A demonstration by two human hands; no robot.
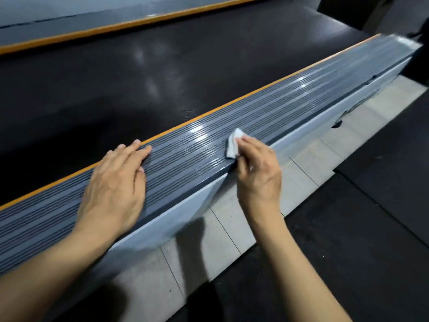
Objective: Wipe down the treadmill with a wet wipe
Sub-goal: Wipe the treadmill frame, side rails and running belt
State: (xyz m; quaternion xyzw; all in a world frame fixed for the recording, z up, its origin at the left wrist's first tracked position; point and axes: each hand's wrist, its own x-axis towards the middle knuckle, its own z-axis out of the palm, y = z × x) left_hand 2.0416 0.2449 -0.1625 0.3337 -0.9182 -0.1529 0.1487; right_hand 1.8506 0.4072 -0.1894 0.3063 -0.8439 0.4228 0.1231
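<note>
The treadmill fills the view, with a black running belt [144,73] and a grey ribbed side rail [290,101] edged by an orange strip. My left hand [116,182] rests flat on the ribbed rail, fingers straight and pointing toward the belt. My right hand [257,173] pinches a folded white wet wipe [233,145] and holds it against the rail's outer part near its edge. The rail around the wipe looks glossy. A pale grey side panel [185,210] runs below the rail.
A second grey rail with an orange strip [130,22] lies beyond the belt. Light floor tiles [308,163] run along the treadmill's near side, bordered by black rubber mats [371,240]. Dark scuff marks show on the side panel at the right.
</note>
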